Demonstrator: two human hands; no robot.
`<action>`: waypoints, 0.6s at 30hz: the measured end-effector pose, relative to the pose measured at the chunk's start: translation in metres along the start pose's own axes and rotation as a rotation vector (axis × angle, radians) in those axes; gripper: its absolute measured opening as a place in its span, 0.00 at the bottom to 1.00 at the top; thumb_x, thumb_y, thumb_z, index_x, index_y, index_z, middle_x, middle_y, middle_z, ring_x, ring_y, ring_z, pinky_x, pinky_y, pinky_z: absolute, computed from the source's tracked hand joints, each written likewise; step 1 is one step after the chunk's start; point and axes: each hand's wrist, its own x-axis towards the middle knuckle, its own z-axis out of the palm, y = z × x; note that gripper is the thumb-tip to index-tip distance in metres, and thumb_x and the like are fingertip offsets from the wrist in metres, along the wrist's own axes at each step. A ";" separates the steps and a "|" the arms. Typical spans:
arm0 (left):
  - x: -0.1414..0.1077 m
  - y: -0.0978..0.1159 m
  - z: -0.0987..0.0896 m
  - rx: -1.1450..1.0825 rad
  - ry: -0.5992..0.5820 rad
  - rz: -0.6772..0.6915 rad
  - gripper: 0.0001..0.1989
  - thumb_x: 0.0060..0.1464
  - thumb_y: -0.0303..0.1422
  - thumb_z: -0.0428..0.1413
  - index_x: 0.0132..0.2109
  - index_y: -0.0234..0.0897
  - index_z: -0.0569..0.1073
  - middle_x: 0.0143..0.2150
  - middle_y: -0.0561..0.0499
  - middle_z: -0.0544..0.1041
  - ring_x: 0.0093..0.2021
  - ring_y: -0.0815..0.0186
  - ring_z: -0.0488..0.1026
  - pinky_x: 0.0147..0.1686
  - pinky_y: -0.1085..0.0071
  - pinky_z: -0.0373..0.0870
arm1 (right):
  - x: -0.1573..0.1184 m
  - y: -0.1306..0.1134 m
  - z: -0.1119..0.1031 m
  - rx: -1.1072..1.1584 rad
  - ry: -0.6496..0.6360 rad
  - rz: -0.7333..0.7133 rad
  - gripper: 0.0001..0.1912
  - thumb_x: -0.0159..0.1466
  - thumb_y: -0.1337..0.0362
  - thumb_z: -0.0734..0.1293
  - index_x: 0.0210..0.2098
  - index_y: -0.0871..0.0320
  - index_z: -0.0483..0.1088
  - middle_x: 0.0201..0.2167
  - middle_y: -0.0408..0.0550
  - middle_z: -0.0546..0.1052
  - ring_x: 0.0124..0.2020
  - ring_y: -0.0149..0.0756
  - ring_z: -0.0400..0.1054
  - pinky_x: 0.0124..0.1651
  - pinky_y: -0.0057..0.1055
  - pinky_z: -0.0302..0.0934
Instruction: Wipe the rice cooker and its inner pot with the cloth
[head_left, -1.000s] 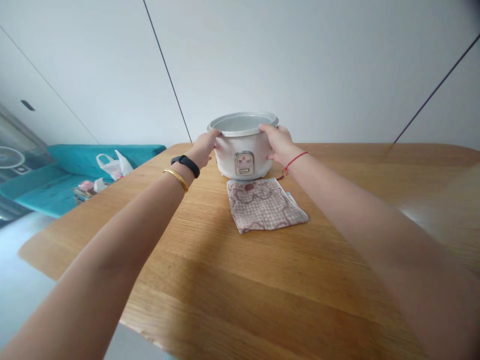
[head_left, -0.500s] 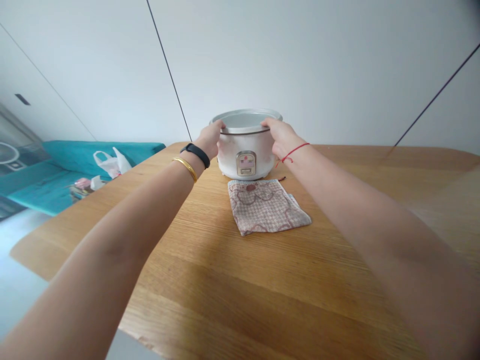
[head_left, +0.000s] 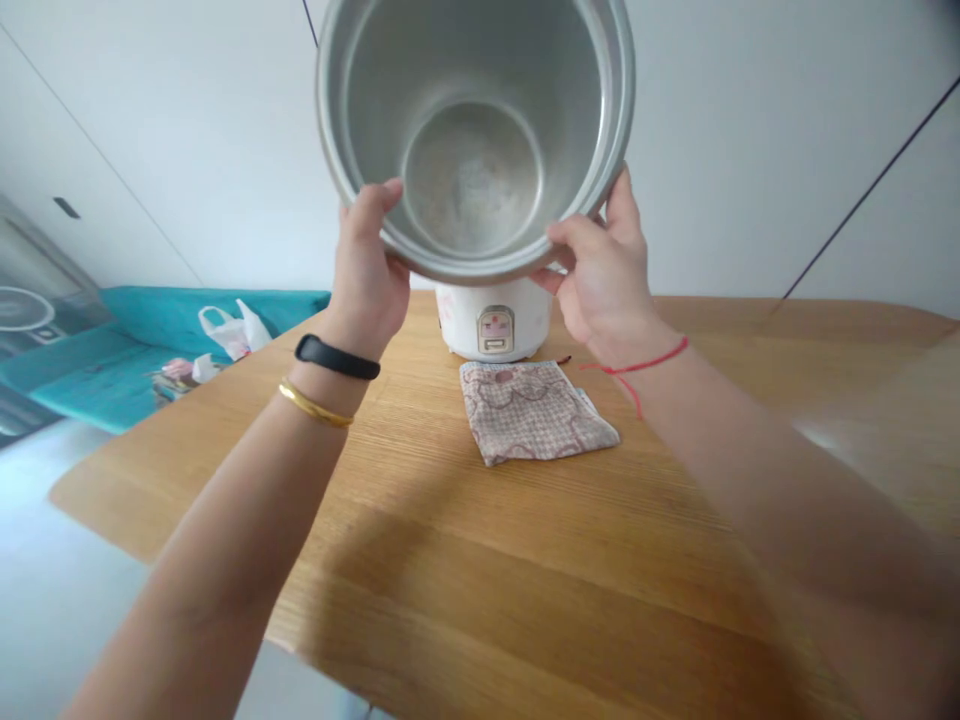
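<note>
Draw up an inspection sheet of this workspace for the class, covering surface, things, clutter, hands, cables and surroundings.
Surface: wooden table, with a rounded edge.
Things: metal inner pot, held tilted above the white rice cooker, with pale marks on its base.
Clutter: patterned cloth, folded, in front of the cooker.
Hands: left hand and right hand grip the pot's rim on opposite sides.
Cables: nothing seen; a small dark red scrap beside the cooker is too small to identify.
Surroundings: teal sofa with a white plastic bag on it; white wall behind.
</note>
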 end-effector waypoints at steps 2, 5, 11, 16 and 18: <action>-0.020 0.000 -0.024 -0.107 0.053 -0.018 0.14 0.64 0.37 0.52 0.54 0.39 0.72 0.52 0.50 0.78 0.60 0.57 0.75 0.56 0.58 0.76 | -0.034 0.001 0.002 0.066 -0.044 0.002 0.33 0.74 0.48 0.63 0.74 0.38 0.49 0.61 0.44 0.69 0.54 0.42 0.69 0.50 0.38 0.73; -0.051 -0.009 -0.063 -0.113 0.141 -0.042 0.17 0.54 0.35 0.60 0.52 0.46 0.74 0.49 0.52 0.80 0.59 0.52 0.75 0.54 0.54 0.79 | -0.074 0.024 0.008 0.133 -0.244 0.017 0.33 0.74 0.46 0.61 0.75 0.40 0.50 0.61 0.46 0.71 0.54 0.43 0.71 0.51 0.42 0.75; -0.109 -0.029 -0.114 -0.096 0.254 -0.106 0.18 0.42 0.29 0.59 0.44 0.49 0.75 0.46 0.54 0.80 0.56 0.53 0.76 0.49 0.58 0.80 | -0.104 0.093 0.009 -0.572 -0.747 -0.018 0.39 0.69 0.36 0.65 0.71 0.50 0.66 0.71 0.57 0.62 0.73 0.65 0.48 0.69 0.68 0.49; -0.128 -0.039 -0.116 -0.224 0.367 -0.217 0.18 0.34 0.27 0.59 0.38 0.45 0.73 0.37 0.57 0.76 0.42 0.63 0.74 0.37 0.72 0.76 | -0.111 0.094 0.012 -0.930 -0.858 0.104 0.47 0.64 0.27 0.64 0.76 0.38 0.55 0.76 0.53 0.50 0.72 0.76 0.44 0.62 0.80 0.46; -0.130 -0.042 -0.111 -0.219 0.358 -0.253 0.17 0.33 0.27 0.59 0.36 0.44 0.72 0.34 0.57 0.74 0.39 0.64 0.73 0.35 0.73 0.74 | -0.113 0.089 0.009 -0.949 -0.845 0.064 0.40 0.67 0.34 0.65 0.73 0.39 0.60 0.73 0.54 0.58 0.69 0.72 0.54 0.61 0.73 0.55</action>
